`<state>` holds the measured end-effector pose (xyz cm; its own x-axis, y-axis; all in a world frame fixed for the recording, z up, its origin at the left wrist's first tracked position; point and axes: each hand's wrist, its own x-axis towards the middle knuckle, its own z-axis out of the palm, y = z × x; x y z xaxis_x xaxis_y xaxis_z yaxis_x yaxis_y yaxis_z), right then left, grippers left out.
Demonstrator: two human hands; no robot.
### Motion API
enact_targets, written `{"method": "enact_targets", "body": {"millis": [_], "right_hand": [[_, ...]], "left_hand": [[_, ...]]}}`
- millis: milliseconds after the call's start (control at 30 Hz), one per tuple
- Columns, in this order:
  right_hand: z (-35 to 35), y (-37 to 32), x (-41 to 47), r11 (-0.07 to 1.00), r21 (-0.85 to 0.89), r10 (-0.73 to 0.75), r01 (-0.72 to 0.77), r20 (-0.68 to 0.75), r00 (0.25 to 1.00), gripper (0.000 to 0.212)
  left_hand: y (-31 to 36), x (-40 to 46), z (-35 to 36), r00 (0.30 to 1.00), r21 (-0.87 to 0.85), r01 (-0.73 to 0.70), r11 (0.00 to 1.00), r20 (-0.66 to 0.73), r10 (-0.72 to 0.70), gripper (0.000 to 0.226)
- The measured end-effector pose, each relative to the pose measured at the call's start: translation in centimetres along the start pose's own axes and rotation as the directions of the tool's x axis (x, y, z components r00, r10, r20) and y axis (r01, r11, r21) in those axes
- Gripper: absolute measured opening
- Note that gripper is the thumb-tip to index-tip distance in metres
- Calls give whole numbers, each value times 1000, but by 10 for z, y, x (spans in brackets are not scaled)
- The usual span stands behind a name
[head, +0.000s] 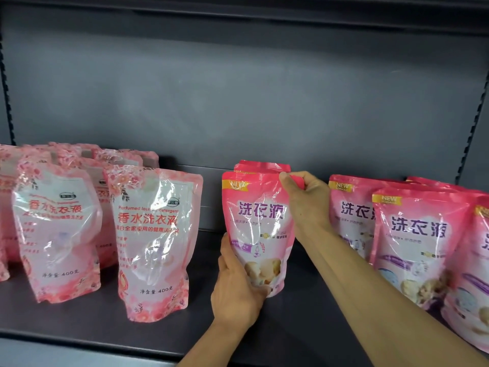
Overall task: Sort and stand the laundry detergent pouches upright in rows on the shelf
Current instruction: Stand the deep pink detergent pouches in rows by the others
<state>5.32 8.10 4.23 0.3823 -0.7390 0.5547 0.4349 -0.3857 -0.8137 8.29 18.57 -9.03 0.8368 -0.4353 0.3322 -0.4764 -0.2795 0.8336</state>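
A bright pink detergent pouch [258, 223] with purple lettering stands upright mid-shelf, with two more of its kind right behind it. My left hand [236, 290] grips its bottom left corner. My right hand [304, 197] pinches its top right corner. To the right stand more bright pink pouches [415, 242] in rows. On the left stand pale pink floral pouches [154, 239] with red lettering, several deep, the front ones upright.
The dark grey shelf board [148, 337] has bare room between the two pouch groups and along the front edge. A grey back panel [238, 96] closes the rear. Slotted uprights [476, 123] flank both sides. Another shelf hangs overhead.
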Motion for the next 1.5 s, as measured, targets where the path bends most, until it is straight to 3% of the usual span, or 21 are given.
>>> {"method": "enact_targets", "body": {"millis": [367,433,533,633,767,867,967,1133,1300,1500], "right_hand": [[-27,16,-16,997,-76,24,-14,127,992,9],[-30,22,-18,993,-116,50,-35,122,991,17],[-33,26,-18,987,-145,90,-71,133,987,26],[-35,28,-18,980,-177,123,-94,157,980,26],[-34,34,-20,979,-186,105,-78,137,985,38],[-32,34,-21,983,-165,100,-80,117,988,32],[-32,35,-22,983,-176,77,-59,96,992,32],[-31,40,-25,983,-182,20,-11,46,999,42],[-28,45,-25,987,-158,0,2,12,1000,38],[-26,51,-25,989,-130,-74,74,8,997,35]], "left_hand": [[2,2,0,999,-44,-27,999,-43,25,120],[2,3,1,999,-60,-30,998,-39,28,120],[2,5,-1,997,-228,-46,973,-69,31,113],[11,18,-11,988,-446,-59,893,-153,-11,90],[39,52,-29,984,-615,-52,787,-168,-67,35],[56,69,-32,983,-715,-23,699,-142,-114,21],[62,77,-35,975,-775,31,631,-115,-188,26],[60,86,-33,958,-785,23,619,-159,-238,36],[60,87,-30,958,-766,-23,642,-200,-204,32],[61,81,-33,955,-715,-48,698,-237,-177,47]]}}
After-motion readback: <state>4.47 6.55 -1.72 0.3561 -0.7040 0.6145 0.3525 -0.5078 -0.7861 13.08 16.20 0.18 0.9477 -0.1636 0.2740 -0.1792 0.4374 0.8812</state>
